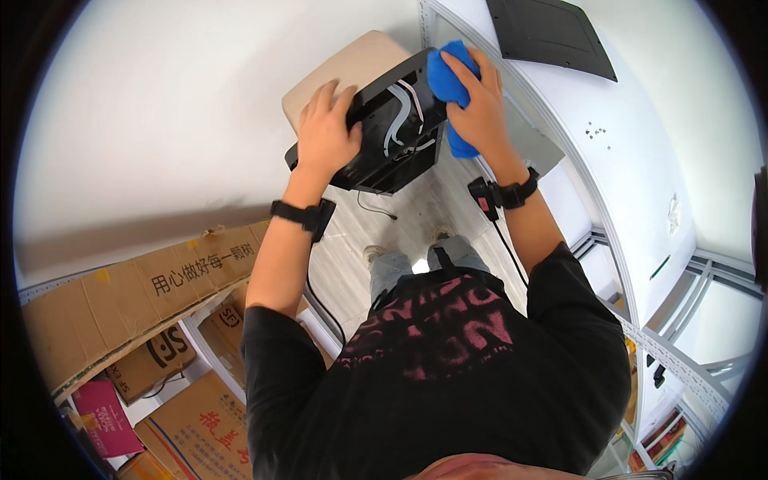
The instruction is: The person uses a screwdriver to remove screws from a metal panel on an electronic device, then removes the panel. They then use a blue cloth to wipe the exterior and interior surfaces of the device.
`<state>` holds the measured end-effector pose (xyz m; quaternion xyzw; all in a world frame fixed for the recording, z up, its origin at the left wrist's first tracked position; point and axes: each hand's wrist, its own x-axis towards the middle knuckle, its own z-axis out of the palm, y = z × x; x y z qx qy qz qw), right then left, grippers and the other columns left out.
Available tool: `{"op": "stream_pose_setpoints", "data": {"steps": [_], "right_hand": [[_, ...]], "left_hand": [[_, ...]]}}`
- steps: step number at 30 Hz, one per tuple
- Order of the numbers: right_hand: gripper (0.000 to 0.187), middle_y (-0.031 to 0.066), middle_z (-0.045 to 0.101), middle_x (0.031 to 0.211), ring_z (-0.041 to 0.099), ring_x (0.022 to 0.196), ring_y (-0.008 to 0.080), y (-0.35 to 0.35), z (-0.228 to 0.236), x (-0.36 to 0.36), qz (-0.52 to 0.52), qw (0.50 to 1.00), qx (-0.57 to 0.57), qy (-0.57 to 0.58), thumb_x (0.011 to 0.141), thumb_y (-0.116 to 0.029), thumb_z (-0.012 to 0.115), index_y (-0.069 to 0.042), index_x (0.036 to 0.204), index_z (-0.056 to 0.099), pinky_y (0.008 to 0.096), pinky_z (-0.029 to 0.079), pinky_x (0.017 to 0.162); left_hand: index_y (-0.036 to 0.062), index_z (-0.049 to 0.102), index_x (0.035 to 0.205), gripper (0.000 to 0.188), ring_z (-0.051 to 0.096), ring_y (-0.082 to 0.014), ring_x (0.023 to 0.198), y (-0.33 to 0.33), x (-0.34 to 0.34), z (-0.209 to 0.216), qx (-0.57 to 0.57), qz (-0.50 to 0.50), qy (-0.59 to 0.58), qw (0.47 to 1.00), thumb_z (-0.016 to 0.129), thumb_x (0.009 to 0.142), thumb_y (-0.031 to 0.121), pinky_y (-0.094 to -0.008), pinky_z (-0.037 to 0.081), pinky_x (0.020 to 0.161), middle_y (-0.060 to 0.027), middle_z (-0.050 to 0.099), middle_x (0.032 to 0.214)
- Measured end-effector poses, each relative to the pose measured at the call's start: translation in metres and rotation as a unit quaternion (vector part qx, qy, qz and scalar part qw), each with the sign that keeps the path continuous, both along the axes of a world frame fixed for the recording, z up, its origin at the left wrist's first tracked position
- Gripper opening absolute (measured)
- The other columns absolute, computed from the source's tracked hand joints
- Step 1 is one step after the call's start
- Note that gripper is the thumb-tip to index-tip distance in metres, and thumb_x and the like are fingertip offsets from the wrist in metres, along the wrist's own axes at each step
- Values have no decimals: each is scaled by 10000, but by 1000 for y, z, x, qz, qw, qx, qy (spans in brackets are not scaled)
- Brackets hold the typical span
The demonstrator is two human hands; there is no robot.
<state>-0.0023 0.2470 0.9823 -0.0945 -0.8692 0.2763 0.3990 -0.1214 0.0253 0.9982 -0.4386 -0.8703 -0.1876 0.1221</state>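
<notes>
In front of me stands an appliance with a beige casing [342, 67] and a black open side [376, 152]. Pale tubes [398, 114] and thin wires show inside it. My left hand [326, 134] grips the black rim at its left, with the fingers over onto the beige casing and the thumb on the inner side. My right hand [480, 104] is closed around a blue cloth [448, 76], pressed to the right end of that rim. Part of the cloth hangs below the palm.
On the white table [632, 184] to the right lie a black panel [552, 34] and several small screws [594, 130]. A cable [376, 210] trails from the appliance over the floor. Cardboard boxes [196, 424] fill shelves at lower left, with a long flat carton [120, 308] above.
</notes>
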Motion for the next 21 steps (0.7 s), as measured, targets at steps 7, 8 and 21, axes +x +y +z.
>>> {"op": "stream_pose_setpoints", "data": {"steps": [7, 8, 21], "right_hand": [[521, 25, 489, 1274, 441, 1201, 269, -11, -11, -44, -27, 992, 71, -97, 629, -34, 650, -159, 1135, 622, 478, 469, 766], [520, 25, 488, 1270, 441, 1194, 269, -18, -9, -45, -24, 992, 69, -104, 627, -42, 657, -158, 1132, 619, 483, 462, 769], [534, -15, 560, 1165, 496, 1049, 280, 8, -18, -47, 0, 991, 116, -69, 650, -12, 627, -240, 1133, 633, 417, 476, 791]], "left_hand": [[92, 498, 1304, 643, 412, -330, 1281, 45, -10, -17, -9, -45, -2, 999, 681, 689, 118, -437, 355, 1034, -151, 469, 1360], [85, 492, 1307, 648, 410, -325, 1285, 46, -11, -19, -6, -43, -8, 999, 679, 688, 121, -438, 352, 1037, -151, 470, 1360], [108, 444, 1340, 716, 399, -293, 1300, 46, -1, -11, -42, -14, 2, 999, 670, 661, 127, -411, 328, 1070, -99, 451, 1393]]}}
